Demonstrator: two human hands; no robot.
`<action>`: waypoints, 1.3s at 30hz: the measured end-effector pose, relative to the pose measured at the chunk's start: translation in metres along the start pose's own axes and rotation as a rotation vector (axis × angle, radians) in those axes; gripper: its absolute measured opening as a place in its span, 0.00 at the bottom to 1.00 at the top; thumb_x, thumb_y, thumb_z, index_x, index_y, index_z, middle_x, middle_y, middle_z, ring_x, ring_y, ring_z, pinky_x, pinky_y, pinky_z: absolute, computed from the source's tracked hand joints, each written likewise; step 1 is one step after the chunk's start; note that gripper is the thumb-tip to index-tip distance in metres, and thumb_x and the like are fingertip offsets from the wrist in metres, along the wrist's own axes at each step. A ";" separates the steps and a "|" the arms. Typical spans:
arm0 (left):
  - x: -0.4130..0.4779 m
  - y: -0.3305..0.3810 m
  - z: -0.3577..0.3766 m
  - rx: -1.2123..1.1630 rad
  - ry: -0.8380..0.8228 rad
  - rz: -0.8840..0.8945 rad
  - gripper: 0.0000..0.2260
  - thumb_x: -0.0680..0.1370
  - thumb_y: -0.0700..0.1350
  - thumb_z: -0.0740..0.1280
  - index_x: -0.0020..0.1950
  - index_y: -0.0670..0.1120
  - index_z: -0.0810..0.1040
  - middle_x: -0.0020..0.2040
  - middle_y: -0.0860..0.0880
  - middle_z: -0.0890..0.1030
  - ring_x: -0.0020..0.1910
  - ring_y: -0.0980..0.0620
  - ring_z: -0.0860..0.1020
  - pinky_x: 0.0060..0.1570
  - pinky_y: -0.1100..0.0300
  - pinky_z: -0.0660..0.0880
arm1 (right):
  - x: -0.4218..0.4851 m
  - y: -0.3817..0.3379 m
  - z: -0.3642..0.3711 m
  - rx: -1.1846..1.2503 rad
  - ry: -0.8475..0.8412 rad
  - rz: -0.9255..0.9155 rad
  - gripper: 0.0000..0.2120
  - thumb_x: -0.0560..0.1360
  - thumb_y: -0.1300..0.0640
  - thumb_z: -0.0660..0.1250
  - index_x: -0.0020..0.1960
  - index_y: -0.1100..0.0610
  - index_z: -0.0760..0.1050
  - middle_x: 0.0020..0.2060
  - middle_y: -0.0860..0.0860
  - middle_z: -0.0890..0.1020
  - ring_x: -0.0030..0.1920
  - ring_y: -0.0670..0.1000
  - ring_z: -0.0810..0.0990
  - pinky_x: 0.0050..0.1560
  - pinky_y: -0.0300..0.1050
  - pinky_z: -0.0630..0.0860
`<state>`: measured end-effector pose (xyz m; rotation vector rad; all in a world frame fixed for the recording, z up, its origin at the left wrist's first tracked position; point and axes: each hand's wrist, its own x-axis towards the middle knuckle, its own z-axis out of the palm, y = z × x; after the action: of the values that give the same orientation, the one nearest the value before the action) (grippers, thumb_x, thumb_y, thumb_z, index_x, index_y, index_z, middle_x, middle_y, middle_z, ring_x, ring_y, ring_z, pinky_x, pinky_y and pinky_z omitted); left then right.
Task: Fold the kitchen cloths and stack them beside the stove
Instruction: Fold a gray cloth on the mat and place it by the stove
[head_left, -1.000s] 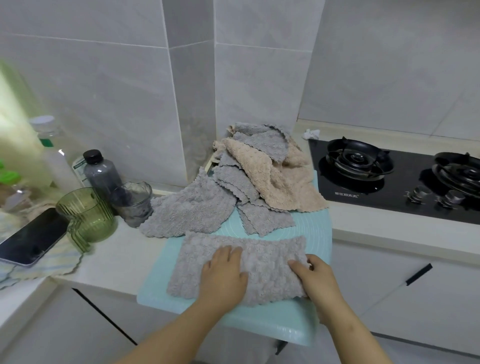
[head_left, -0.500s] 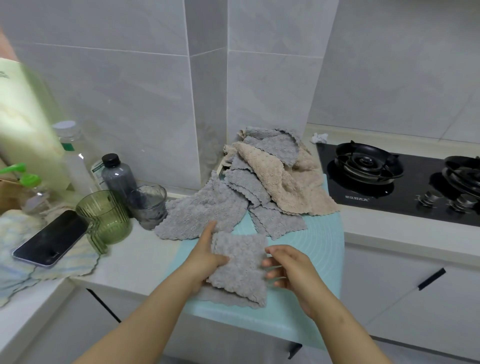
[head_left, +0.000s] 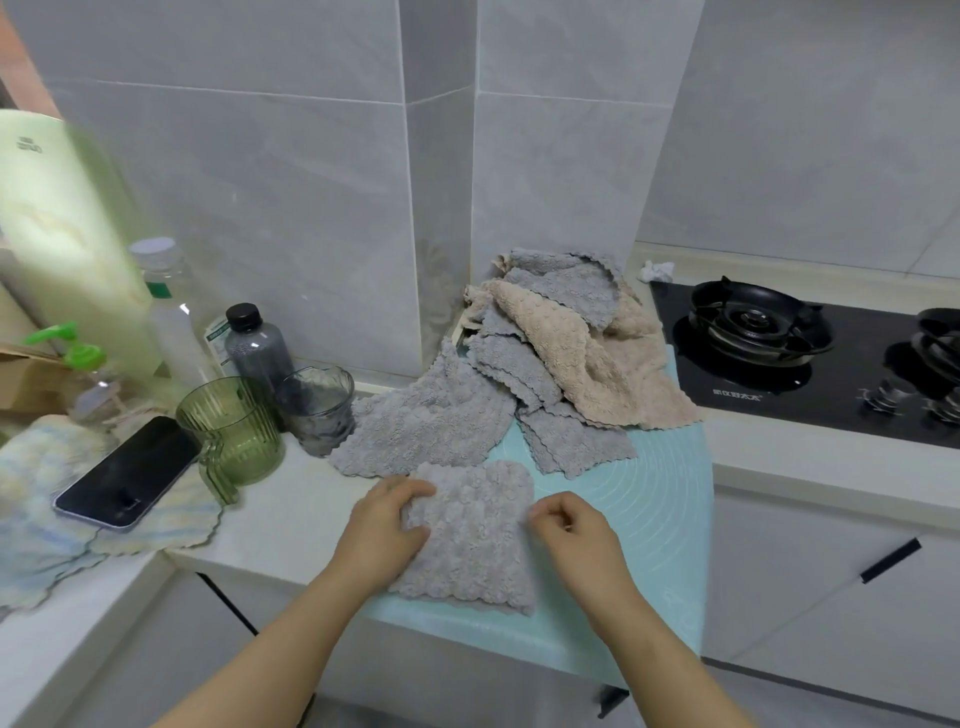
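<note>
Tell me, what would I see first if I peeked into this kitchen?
The left hand grips a folded grey cloth on the light blue mat, with the right hand at its other edge. Behind lies a messy pile of grey and beige cloths, and the black gas stove sits to the pile's right.

Cut off, blurred, unreadable
The right burner (head_left: 937, 343) runs off the right edge; the far-left pale green container (head_left: 57, 234) is blurred; the stove print (head_left: 737, 397) is unreadable; whether the right hand (head_left: 576, 535) pinches the folded cloth (head_left: 472, 535) is unclear.
</note>
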<state>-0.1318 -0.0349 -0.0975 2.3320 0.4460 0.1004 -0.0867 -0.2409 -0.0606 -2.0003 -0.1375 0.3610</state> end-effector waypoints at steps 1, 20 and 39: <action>0.000 0.001 0.002 0.130 0.081 0.030 0.15 0.75 0.41 0.66 0.60 0.53 0.75 0.66 0.47 0.69 0.63 0.45 0.70 0.60 0.62 0.66 | 0.002 0.002 0.007 -0.115 0.027 -0.083 0.07 0.76 0.57 0.62 0.51 0.53 0.77 0.48 0.47 0.79 0.48 0.46 0.75 0.51 0.38 0.71; 0.001 -0.006 0.041 0.538 -0.094 0.179 0.42 0.65 0.66 0.24 0.76 0.56 0.47 0.77 0.57 0.45 0.76 0.53 0.39 0.70 0.56 0.34 | 0.023 0.039 0.058 -0.833 -0.087 -0.220 0.44 0.62 0.40 0.24 0.77 0.49 0.44 0.77 0.45 0.44 0.76 0.47 0.39 0.72 0.46 0.37; -0.013 0.004 0.038 0.334 0.160 -0.145 0.36 0.70 0.65 0.65 0.73 0.52 0.60 0.56 0.46 0.75 0.53 0.45 0.75 0.50 0.53 0.72 | 0.021 0.046 0.054 -0.485 0.037 -0.205 0.37 0.72 0.34 0.54 0.75 0.51 0.55 0.76 0.48 0.52 0.76 0.49 0.48 0.74 0.43 0.46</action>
<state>-0.1347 -0.0673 -0.1214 2.6184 0.7602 0.1540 -0.0862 -0.2097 -0.1272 -2.4406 -0.4380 0.1666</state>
